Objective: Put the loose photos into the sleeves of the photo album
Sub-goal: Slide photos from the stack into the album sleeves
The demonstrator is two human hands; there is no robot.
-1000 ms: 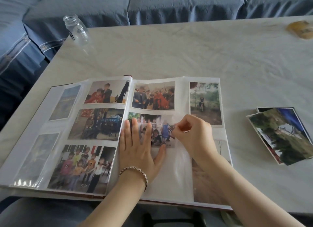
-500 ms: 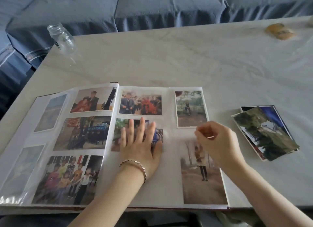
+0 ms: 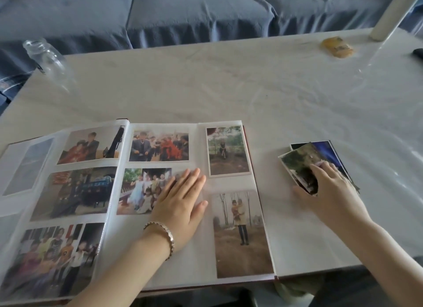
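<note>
Pale table (image 3: 229, 89) with a blue-grey sofa (image 3: 183, 13) behind it across the top of the frame. Clear glass jar (image 3: 45, 59) at upper left on the table edge, a yellowish lump (image 3: 337, 48) at upper right, too blurred to identify.

Photo album (image 3: 196, 256) lies open at lower left and centre, with photos in sleeves on both pages. Left hand (image 3: 180, 203), bracelet (image 3: 164, 235) on the wrist, lies flat on the right-hand page. Its fingers are straight and close together, partly over a group photo (image 3: 142, 190) in the middle sleeve, gripping nothing.

The pile of loose photos (image 3: 302, 164) sits on the table at mid right, just beside the album but not touching it. Right hand (image 3: 329, 187) is on the pile, fingers curled over the top photo, thumb at its near edge, pinching it.
</note>
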